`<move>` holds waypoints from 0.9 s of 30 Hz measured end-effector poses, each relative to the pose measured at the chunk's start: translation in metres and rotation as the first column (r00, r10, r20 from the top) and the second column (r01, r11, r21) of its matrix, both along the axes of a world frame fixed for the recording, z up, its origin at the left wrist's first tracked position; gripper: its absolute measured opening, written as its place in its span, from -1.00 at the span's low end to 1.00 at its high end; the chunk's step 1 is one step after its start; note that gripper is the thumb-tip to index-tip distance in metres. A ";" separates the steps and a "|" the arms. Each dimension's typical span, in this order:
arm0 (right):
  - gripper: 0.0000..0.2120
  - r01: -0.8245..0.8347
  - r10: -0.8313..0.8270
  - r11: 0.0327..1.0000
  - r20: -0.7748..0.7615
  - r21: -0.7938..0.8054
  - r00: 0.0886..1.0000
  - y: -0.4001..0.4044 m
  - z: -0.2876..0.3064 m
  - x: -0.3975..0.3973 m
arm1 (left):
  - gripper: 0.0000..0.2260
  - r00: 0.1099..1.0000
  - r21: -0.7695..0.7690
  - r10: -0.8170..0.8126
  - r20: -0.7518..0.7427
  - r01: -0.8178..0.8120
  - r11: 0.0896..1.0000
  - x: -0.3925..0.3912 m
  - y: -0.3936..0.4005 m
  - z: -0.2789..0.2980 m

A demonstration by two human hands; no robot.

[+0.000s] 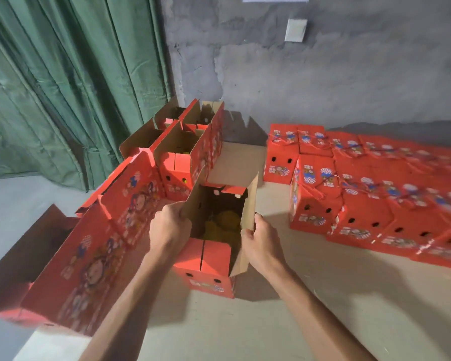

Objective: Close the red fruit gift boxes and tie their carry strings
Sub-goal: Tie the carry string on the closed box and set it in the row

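Left hand (168,226): grips open box's (208,267) left flap (193,201)
Right hand (258,243): pinches right flap (249,204)
Inside box: yellowish fruit (223,222), dim, indistinct
Tied boxes (315,201), right of it: blurred

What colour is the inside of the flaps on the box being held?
Plain brown cardboard, seen in the head view on the open box; its outside is red.

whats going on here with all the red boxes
A person is packing fruit gift boxes. The left hand and right hand each grip a side flap of an open red box, with yellowish fruit still visible inside. To the right, closed boxes with strings across their tops sit in rows; more open boxes wait behind and to the left.
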State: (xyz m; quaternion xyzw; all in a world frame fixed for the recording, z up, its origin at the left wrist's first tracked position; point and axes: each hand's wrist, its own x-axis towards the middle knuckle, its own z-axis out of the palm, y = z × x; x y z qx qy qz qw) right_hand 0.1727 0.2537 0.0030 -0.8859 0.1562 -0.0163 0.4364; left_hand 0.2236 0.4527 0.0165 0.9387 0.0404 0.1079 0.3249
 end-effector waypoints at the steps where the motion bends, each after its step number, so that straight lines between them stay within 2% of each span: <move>1: -0.53 0.014 -0.014 1.000 0.012 0.000 1.000 -0.016 0.002 -0.019 | -0.79 1.000 -0.003 -0.018 0.005 0.018 1.000 -0.015 -0.015 0.001; 5: -0.52 0.074 -0.075 0.997 0.061 0.031 0.995 -0.081 0.008 -0.101 | -0.82 0.995 -0.055 -0.097 0.020 0.098 0.994 -0.077 -0.077 0.001; 9: -0.53 0.165 -0.170 0.985 0.088 0.056 0.982 -0.144 0.008 -0.176 | -0.65 0.981 -0.099 -0.187 0.045 0.191 0.977 -0.132 -0.145 0.006; 15: -0.54 0.314 -0.321 0.944 0.059 0.099 0.945 -0.236 0.001 -0.260 | -0.72 0.921 -0.086 -0.388 -0.014 0.386 0.919 -0.186 -0.252 0.006; 18: -0.54 0.373 -0.380 0.923 0.065 0.095 0.923 -0.281 -0.004 -0.286 | -0.64 0.890 -0.118 -0.455 -0.038 0.448 0.886 -0.200 -0.305 0.001; 23: -0.53 0.444 -0.447 0.894 0.038 0.054 0.894 -0.357 -0.013 -0.302 | -0.81 0.854 -0.140 -0.517 -0.055 0.506 0.851 -0.203 -0.393 -0.011; 27: -0.52 0.467 -0.467 0.884 0.001 -0.013 0.884 -0.418 -0.016 -0.301 | -0.78 0.829 -0.182 -0.555 -0.075 0.536 0.825 -0.196 -0.459 -0.021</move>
